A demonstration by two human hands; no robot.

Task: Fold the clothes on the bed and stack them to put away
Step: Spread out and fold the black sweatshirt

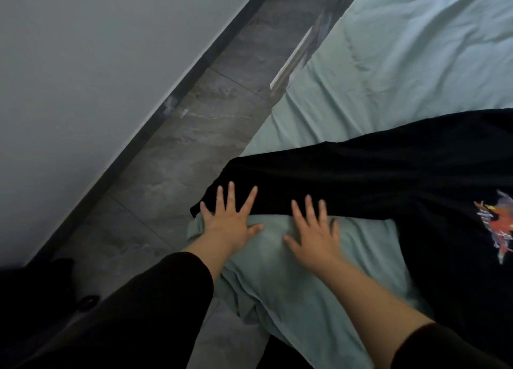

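Note:
A black garment (pixel 374 171) with a red and white print (pixel 499 224) lies spread on the bed's pale green sheet (pixel 402 63). One long black part of it reaches left to the bed's corner. My left hand (pixel 230 221) lies flat with spread fingers, its fingertips on the end of that black part and its palm on the sheet. My right hand (pixel 313 229) lies flat beside it, fingers straight, fingertips touching the black fabric's lower edge. Neither hand holds anything.
The bed's corner (pixel 200 227) hangs over a grey tiled floor (pixel 177 157) on the left. A white wall (pixel 69 77) with a dark skirting runs beyond the floor. Dark cloth (pixel 41 299) sits at the lower left.

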